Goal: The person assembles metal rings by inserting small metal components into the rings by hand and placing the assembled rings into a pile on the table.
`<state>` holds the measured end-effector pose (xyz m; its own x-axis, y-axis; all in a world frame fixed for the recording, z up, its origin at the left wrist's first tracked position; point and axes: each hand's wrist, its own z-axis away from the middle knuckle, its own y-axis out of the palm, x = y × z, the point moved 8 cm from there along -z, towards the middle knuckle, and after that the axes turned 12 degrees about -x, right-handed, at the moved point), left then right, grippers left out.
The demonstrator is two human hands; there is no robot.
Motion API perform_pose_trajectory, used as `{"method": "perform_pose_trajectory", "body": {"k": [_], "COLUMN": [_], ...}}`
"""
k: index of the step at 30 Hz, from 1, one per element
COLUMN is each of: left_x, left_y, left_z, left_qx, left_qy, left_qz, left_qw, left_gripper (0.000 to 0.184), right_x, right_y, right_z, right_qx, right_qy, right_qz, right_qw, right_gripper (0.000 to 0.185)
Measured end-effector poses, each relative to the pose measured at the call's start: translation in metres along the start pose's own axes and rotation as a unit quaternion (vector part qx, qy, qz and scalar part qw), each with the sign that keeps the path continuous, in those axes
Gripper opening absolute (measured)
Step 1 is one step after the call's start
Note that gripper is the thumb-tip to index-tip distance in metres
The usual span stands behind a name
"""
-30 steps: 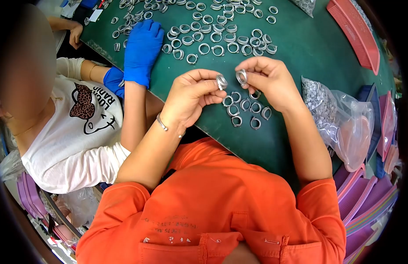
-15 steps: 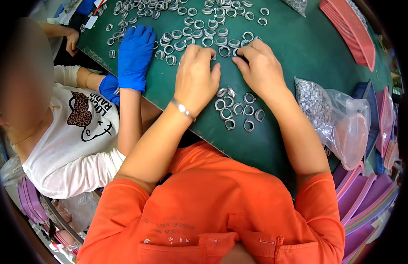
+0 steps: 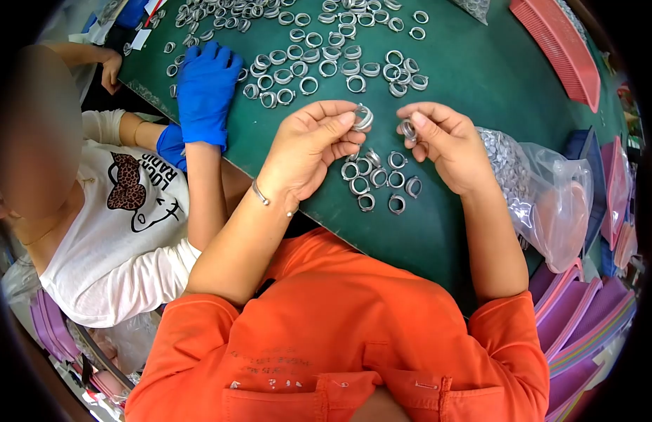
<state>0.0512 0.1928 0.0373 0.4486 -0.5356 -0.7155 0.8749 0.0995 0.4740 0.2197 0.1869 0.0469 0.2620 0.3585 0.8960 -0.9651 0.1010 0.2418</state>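
Observation:
Between the thumb and forefinger of my left hand [image 3: 308, 144] is a silver metal ring [image 3: 362, 118], held up above the table. My right hand [image 3: 442, 141] pinches another metal ring [image 3: 408, 129] a short way to the right, turned more edge-on. The two rings are apart. Just below my hands lies a small cluster of similar rings [image 3: 366, 203], several of them flat on the green table [image 3: 445, 243]. Farther off, a larger spread of loose rings [image 3: 309, 86] covers the table's far part.
At my left sits a co-worker, whose blue-gloved hand [image 3: 207, 98] rests by the far rings. On the right are a clear bag of small grey pieces [image 3: 505, 169], a pink basket [image 3: 561, 60] and stacked purple trays [image 3: 572, 316]. The table edge [image 3: 333, 228] runs diagonally before me.
Both hands have drawn back from the far rings toward me and turned, and each now shows a ring pinched in its fingers. The co-worker's gloved hand has shifted slightly left.

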Motion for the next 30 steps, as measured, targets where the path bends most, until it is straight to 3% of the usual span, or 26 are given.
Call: {"method": "perform_pose_trajectory", "body": {"k": [4, 6, 7, 9, 10, 12, 13, 18, 20, 23, 28, 30], "left_x": [-0.003, -0.004, -0.011, -0.020, -0.017, -0.027, -0.030, -0.040, -0.036, -0.034, -0.037, -0.034], "left_y": [0.003, 0.003, 0.001, 0.001, 0.000, 0.012, 0.012, 0.006, -0.002, -0.002, -0.003, -0.009], "left_z": [0.004, 0.004, 0.003, 0.002, 0.000, 0.008, 0.011, 0.020, 0.020, 0.026, 0.038, 0.042], "left_qx": [-0.015, -0.025, -0.049, -0.089, -0.086, -0.074, -0.094, -0.136, -0.134, -0.146, -0.143, -0.144], "left_qy": [0.014, 0.024, 0.099, 0.229, 0.227, 0.372, 0.373, 0.374, 0.346, 0.308, 0.325, 0.337], "left_qz": [-0.032, -0.047, -0.162, -0.367, -0.365, -0.497, -0.466, -0.447, -0.384, -0.336, -0.304, -0.290], "left_qw": [0.999, 0.998, 0.981, 0.897, 0.899, 0.780, 0.797, 0.801, 0.845, 0.878, 0.884, 0.884], "left_gripper": [0.020, 0.019, 0.016, 0.010, 0.010, 0.012, 0.016, 0.013, 0.013, 0.013, 0.012, 0.013], "right_x": [-0.001, 0.000, -0.003, 0.011, 0.009, 0.023, 0.026, 0.017, 0.021, 0.024, 0.027, 0.023], "right_y": [0.001, -0.006, -0.006, -0.008, -0.010, 0.008, 0.013, 0.019, 0.022, 0.021, 0.002, -0.003], "right_z": [0.002, 0.000, 0.001, 0.005, 0.007, 0.023, 0.030, 0.042, 0.046, 0.046, 0.049, 0.053], "right_qx": [0.007, -0.001, -0.004, -0.048, -0.051, 0.010, 0.023, 0.074, 0.057, 0.065, 0.039, 0.066], "right_qy": [0.012, -0.033, -0.029, -0.176, -0.175, -0.339, -0.363, -0.375, -0.398, -0.396, -0.407, -0.375], "right_qz": [-0.011, 0.098, 0.098, 0.353, 0.355, 0.416, 0.448, 0.485, 0.487, 0.480, 0.494, 0.458], "right_qw": [1.000, 0.995, 0.995, 0.918, 0.917, 0.843, 0.817, 0.786, 0.775, 0.780, 0.767, 0.803], "right_gripper": [0.017, 0.016, 0.016, 0.015, 0.015, 0.015, 0.018, 0.025, 0.026, 0.024, 0.022, 0.026]}}
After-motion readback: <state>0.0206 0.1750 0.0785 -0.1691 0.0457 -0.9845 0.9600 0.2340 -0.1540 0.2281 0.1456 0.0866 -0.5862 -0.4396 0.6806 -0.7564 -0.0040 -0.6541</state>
